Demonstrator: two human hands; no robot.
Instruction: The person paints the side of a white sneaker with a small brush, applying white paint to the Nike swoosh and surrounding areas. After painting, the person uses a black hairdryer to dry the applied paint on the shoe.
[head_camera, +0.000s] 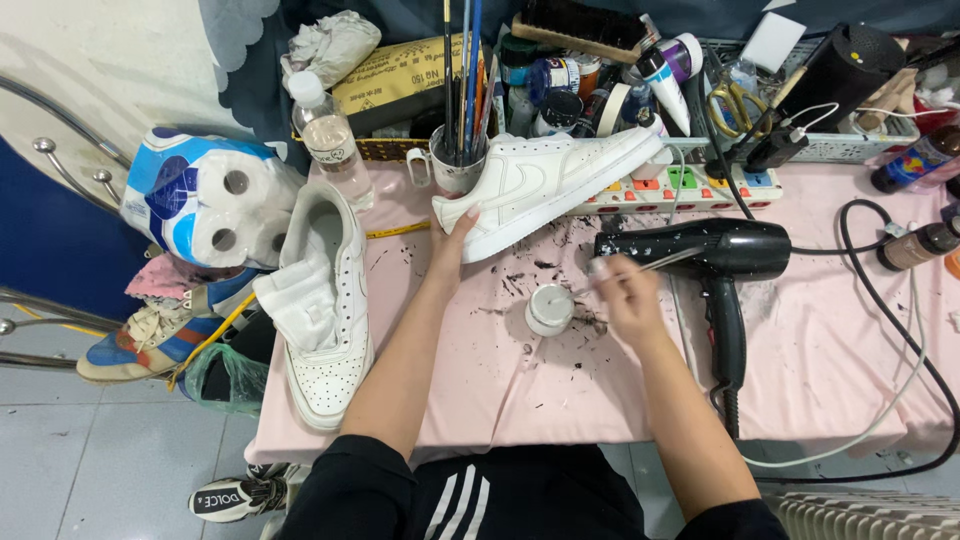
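On a table covered with a pink cloth (820, 340) speckled with dark flecks, the person's left hand (452, 243) grasps a white leather low-top sneaker (545, 185) by its heel end, fingers wrapped under the sole, holding it tilted on its side with the toe pointing to the far right, above the far middle of the table. The right hand (625, 292) is clenched around a thin paintbrush (640, 270), pinched between the fingertips; the brush slants, one end down toward a small round white paint pot (549, 309) that stands open on the cloth just left of that hand, near the table's middle. The hand itself is slightly blurred. A second white sneaker (325, 300) lies at the left edge of the table, toe toward the near side, with a white cloth stuffed into its opening. Right of the right hand lies a black hair dryer (715, 262), its nozzle toward the left and its handle pointing near, the cord trailing off the near edge. Behind the held sneaker stands a grey mug holding upright paintbrushes (458, 150), with a clear plastic bottle (328, 135) to its left and a white power strip with coloured switches (690, 188) to its right. Farther back sit paint jars, tubes and yellow-handled scissors (738, 105). A pack of toilet rolls in blue wrapping (205, 195) rests off the table's left side.
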